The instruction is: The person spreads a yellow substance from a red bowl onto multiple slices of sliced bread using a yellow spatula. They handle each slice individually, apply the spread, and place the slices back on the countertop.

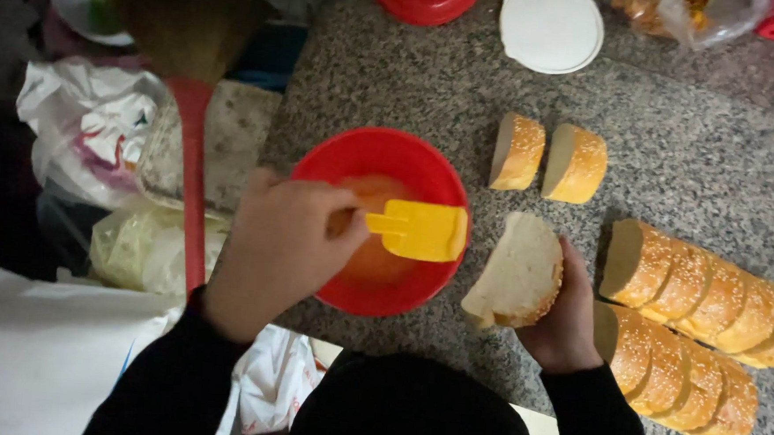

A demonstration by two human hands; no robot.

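Left hand (284,247) is gripping a yellow plastic spatula (417,230) over the round red plastic bowl (378,219) of orange sauce. Right hand (567,320) is wrapped around a thick sesame-crusted bread slice (516,273), just beside the bowl on the speckled granite counter (673,144).

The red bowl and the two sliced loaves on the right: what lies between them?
In the head view, the bread slice held in the right hand lies between the red bowl and the sliced loaves.

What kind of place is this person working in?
Most likely a home kitchen: a speckled granite counter holds sliced sesame bread loaves, and a red bowl of orange spread sits under a yellow spatula. A broom stands beside the counter.
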